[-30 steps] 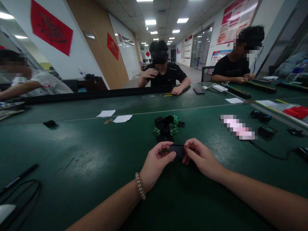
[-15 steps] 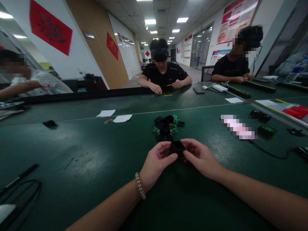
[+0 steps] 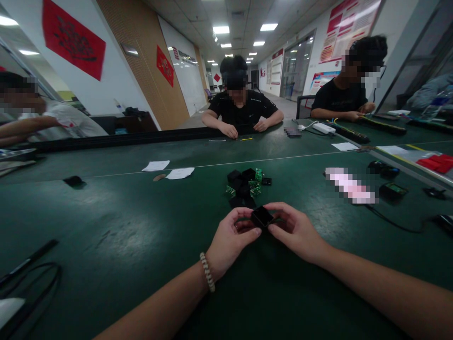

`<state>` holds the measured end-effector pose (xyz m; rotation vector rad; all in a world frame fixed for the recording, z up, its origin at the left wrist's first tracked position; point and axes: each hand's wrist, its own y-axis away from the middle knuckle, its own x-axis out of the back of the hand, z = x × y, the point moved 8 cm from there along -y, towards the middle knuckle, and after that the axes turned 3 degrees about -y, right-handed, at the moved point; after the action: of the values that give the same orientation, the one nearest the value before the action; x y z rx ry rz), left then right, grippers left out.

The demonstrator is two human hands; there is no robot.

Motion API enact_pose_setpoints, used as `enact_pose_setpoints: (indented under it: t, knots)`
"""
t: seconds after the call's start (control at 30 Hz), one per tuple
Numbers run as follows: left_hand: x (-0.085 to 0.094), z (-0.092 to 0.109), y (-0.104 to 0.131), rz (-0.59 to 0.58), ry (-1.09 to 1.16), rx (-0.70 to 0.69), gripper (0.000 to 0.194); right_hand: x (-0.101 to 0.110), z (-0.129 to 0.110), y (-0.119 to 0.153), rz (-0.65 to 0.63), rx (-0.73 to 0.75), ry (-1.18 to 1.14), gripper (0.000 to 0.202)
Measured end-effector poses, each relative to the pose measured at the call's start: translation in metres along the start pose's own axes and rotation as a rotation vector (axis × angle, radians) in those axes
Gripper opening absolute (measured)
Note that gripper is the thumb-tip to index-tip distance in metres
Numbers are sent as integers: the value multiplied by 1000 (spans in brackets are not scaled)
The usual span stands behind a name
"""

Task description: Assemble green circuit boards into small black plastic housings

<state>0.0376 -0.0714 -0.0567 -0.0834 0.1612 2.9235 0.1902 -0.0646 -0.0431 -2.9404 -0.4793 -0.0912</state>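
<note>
A small black open-topped box (image 3: 262, 217) is held between both hands just above the green table (image 3: 148, 264). My left hand (image 3: 231, 238), with a beaded bracelet (image 3: 207, 272) on its wrist, grips the box's left side between thumb and fingers. On the opposite side, my right hand (image 3: 295, 231) has its thumb and fingers closed on the box. Just beyond the hands lies a pile of black box parts (image 3: 242, 182) with several green circuit boards (image 3: 255, 188) among them.
White paper pieces (image 3: 180, 174) lie left of the pile. At the right are a blurred-out pink object (image 3: 350, 185), a cable (image 3: 392, 225) and dark parts (image 3: 392, 190). A black pen (image 3: 30, 262) is at the left. Three people (image 3: 244, 106) sit around the table.
The black box has turned and tilted slightly between my fingers, and my right fingertips have shifted a little on it. The person opposite has moved one hand slightly.
</note>
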Motion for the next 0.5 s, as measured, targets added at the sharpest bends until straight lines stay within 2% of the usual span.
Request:
enact_pose_setpoints:
  t: [0.27,0.5]
  knots:
    - [5,-8,-4,-1,-28,-8,38,5,2,0,37,-2,-70,32]
    - [0,-9,-3,-68,-48,11,39,7,2,0,15,17,-112,25]
